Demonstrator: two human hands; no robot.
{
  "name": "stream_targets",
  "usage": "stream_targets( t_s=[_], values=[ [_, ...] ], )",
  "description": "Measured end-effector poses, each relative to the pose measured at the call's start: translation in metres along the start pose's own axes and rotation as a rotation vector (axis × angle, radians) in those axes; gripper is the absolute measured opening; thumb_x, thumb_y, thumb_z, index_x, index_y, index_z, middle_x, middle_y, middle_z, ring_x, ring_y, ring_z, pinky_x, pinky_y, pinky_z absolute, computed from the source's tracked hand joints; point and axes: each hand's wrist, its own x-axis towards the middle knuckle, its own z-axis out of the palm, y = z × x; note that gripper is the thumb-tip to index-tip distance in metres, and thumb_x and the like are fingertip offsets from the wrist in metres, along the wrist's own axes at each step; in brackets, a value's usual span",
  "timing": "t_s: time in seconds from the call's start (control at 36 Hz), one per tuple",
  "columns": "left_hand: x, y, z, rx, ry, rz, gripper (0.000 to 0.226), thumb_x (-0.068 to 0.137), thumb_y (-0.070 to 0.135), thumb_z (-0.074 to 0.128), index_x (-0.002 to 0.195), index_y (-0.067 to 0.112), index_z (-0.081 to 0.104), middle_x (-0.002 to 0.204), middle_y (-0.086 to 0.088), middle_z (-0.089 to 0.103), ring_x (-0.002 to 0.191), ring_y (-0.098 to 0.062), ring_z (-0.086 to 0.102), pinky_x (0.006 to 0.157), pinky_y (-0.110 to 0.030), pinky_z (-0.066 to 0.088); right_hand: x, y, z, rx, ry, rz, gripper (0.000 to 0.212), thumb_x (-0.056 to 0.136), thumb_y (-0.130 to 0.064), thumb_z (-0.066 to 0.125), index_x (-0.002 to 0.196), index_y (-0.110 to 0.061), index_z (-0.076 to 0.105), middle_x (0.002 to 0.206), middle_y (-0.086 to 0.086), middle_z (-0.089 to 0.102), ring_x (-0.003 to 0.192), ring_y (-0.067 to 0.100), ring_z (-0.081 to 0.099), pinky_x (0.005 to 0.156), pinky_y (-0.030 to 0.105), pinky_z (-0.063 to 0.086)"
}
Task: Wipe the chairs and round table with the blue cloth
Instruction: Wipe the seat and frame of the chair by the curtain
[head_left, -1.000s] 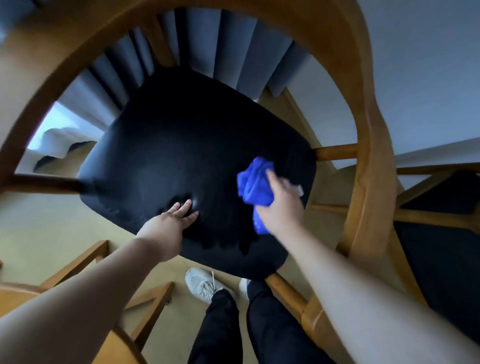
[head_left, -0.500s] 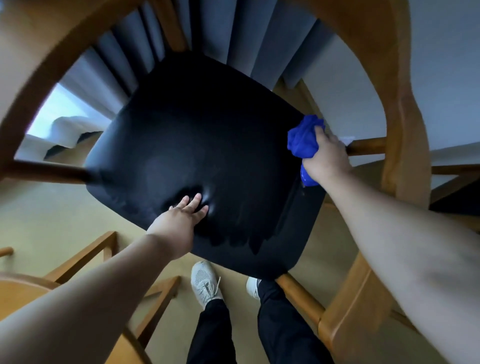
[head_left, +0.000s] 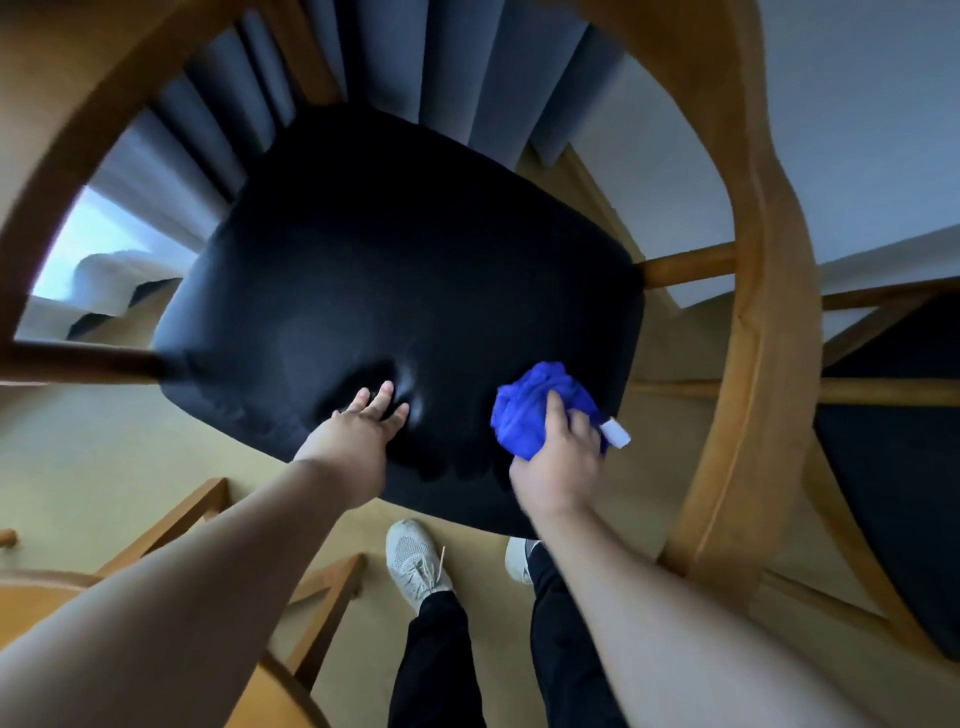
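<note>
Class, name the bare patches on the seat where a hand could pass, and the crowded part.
Free: far half of the seat, by the backrest slats. Crowded: near edge, where the left hand presses and the right hand grips the blue cloth.

Probably home dining area: wooden chairs, grey curtain, window, beige floor.

Second chair (at right) half off-frame
</note>
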Motion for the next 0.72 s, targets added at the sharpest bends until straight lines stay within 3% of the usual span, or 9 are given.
stream_targets(
  t_s=[0.08,0.17,0.25,0.33,0.39,0.5,0.58,0.72],
  values=[
    [0.0,0.0,0.0,-0.011,0.011,-0.003,0.087,0.08,0.001,0.042,0.152,0.027,0.0,0.158,0.001,-0.018,0.147,-0.02,-0.003,0.116,-0.037,0.02,-0.046,0.001,0.019,0.0,0.011,-0.069,0.089,0.05,-0.018,0.08,0.135,-0.014,0.053,0.115,0.013,0.059,0.107,0.037,0.057,0.086,0.048,0.048],
    [0.0,-0.001,-0.001,-0.027,0.022,0.007,0.087,0.08,0.001,0.041,0.152,0.027,-0.001,0.158,0.002,-0.018,0.147,-0.02,-0.003,0.116,-0.036,0.021,-0.06,0.004,0.026,-0.022,0.002,-0.094,0.087,0.048,-0.018,0.082,0.132,-0.014,0.057,0.112,0.012,0.061,0.105,0.036,0.06,0.084,0.049,0.051],
    [-0.003,-0.003,0.004,-0.049,0.075,0.019,0.088,0.08,-0.002,0.04,0.152,0.028,-0.001,0.158,0.003,-0.019,0.147,-0.019,-0.004,0.116,-0.034,0.02,-0.051,0.01,0.019,0.019,-0.01,-0.089,0.079,0.055,-0.014,0.078,0.131,-0.016,0.058,0.112,0.011,0.062,0.105,0.037,0.059,0.087,0.047,0.048],
    [-0.011,-0.004,0.012,-0.111,0.131,0.031,0.087,0.079,-0.003,0.038,0.152,0.027,0.001,0.158,0.004,-0.019,0.146,-0.018,-0.008,0.119,-0.034,0.011,-0.043,0.012,0.004,0.064,-0.072,-0.067,0.075,0.069,-0.017,0.07,0.14,-0.022,0.048,0.124,0.005,0.056,0.116,0.031,0.051,0.098,0.041,0.041],
    [-0.02,-0.009,0.015,-0.146,0.187,0.04,0.08,0.08,0.002,0.038,0.151,0.025,0.013,0.159,0.002,-0.009,0.147,-0.017,-0.002,0.118,-0.031,0.011,-0.037,0.012,-0.007,0.106,-0.078,-0.035,0.075,0.074,-0.021,0.067,0.144,-0.026,0.04,0.128,0.002,0.052,0.12,0.028,0.047,0.1,0.04,0.04],
    [-0.051,-0.025,0.026,-0.18,0.318,0.02,0.068,0.079,0.005,0.039,0.143,0.023,0.038,0.155,0.002,0.026,0.14,-0.02,0.026,0.111,-0.029,0.031,-0.023,-0.001,-0.022,0.165,-0.05,-0.018,0.076,0.077,-0.02,0.066,0.146,-0.028,0.036,0.129,0.003,0.05,0.119,0.028,0.046,0.099,0.042,0.041],
    [-0.076,-0.04,0.04,-0.185,0.356,-0.018,0.065,0.081,0.004,0.04,0.143,0.026,0.039,0.151,0.003,0.034,0.138,-0.019,0.031,0.109,-0.03,0.035,-0.013,-0.022,-0.025,0.151,-0.05,-0.131,0.074,0.078,-0.02,0.067,0.145,-0.027,0.038,0.129,0.002,0.05,0.12,0.029,0.046,0.095,0.042,0.043],
    [-0.109,-0.056,0.053,-0.247,0.438,-0.117,0.058,0.088,0.006,0.04,0.141,0.029,0.041,0.147,0.004,0.04,0.133,-0.018,0.04,0.098,-0.029,0.044,0.017,-0.077,-0.025,-0.031,-0.095,-0.536,0.079,0.072,-0.018,0.067,0.146,-0.022,0.039,0.132,0.003,0.05,0.121,0.03,0.044,0.096,0.041,0.039]
  ],
)
